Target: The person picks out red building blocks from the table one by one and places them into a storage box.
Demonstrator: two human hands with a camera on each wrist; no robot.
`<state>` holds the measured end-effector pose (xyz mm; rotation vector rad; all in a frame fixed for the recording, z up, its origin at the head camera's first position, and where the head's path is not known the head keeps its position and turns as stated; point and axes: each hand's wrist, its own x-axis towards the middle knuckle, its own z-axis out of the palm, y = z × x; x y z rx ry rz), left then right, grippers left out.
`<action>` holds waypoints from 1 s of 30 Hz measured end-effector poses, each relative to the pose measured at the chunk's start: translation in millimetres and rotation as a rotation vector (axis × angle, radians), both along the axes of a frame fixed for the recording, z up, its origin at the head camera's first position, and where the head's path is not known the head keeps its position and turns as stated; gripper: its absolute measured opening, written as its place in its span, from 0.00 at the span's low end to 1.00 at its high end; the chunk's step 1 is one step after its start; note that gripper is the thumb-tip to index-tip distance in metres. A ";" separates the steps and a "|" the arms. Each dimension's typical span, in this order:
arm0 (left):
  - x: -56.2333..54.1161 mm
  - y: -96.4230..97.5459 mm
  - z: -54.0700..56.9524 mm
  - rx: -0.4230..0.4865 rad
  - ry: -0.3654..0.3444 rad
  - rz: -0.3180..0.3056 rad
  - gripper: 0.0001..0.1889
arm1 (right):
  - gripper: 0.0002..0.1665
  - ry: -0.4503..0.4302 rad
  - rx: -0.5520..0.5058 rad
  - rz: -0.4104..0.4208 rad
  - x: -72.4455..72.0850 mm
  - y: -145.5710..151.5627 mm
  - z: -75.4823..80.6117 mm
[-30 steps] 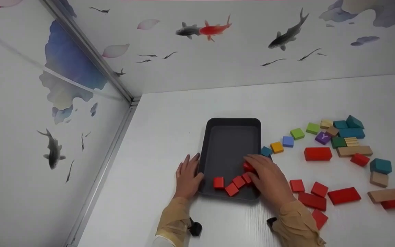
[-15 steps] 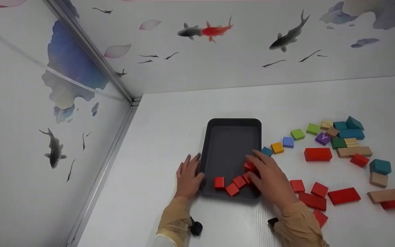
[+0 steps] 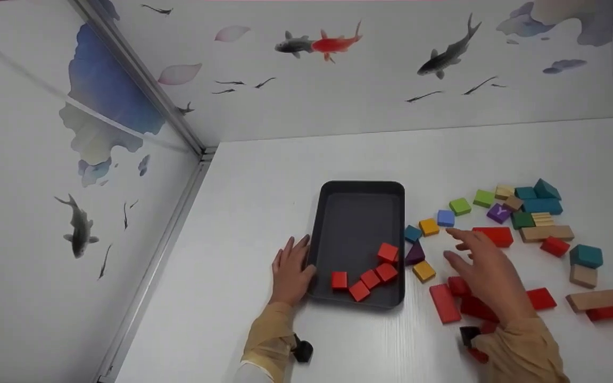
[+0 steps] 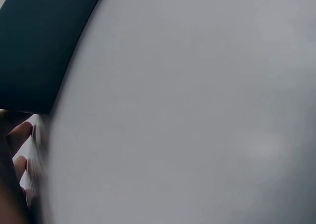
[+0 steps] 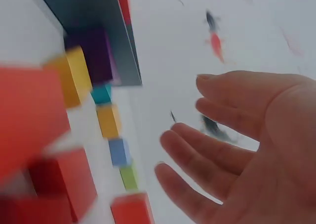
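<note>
A dark grey tray [image 3: 359, 223] lies on the white table, with several red cubes [image 3: 359, 291] in its near part. My left hand [image 3: 290, 271] rests at the tray's left side, fingers extended and thumb at the rim; in the left wrist view its fingers [image 4: 19, 135] show by the tray's corner. My right hand [image 3: 490, 274] is over the red blocks right of the tray. Its fingers are spread and hold nothing, as the right wrist view also shows. Beneath it, a red flat block [image 3: 445, 304] and other red blocks are partly hidden.
Beside the tray's right wall lie a purple triangular block [image 3: 415, 254], a yellow block [image 3: 424, 271] and a teal block [image 3: 412, 233]. Green, blue, teal and wooden blocks [image 3: 547, 233] spread to the right. A wall with painted fish stands behind the table, another on the left.
My right hand has let go of the red cube in the tray and moved right over the loose red blocks. My left hand has stayed at the tray's side.
</note>
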<state>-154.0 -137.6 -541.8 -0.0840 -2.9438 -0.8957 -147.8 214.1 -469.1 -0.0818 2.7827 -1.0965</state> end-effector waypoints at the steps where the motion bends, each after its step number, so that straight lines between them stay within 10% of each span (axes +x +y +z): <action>1: -0.5 0.1 0.3 0.001 0.003 -0.004 0.26 | 0.35 -0.006 -0.008 -0.016 1.8 5.4 0.6; 10: -1.8 -4.8 2.3 0.002 0.023 -0.005 0.25 | 0.36 -0.066 -0.122 -0.117 23.3 3.8 -13.5; 21: 0.6 2.5 -0.6 0.016 0.011 -0.006 0.25 | 0.49 -0.221 0.179 -0.113 39.0 -15.7 -27.3; 30: 0.7 3.2 -0.7 0.012 0.014 0.012 0.26 | 0.34 -0.140 0.173 -0.150 39.1 -17.3 -35.9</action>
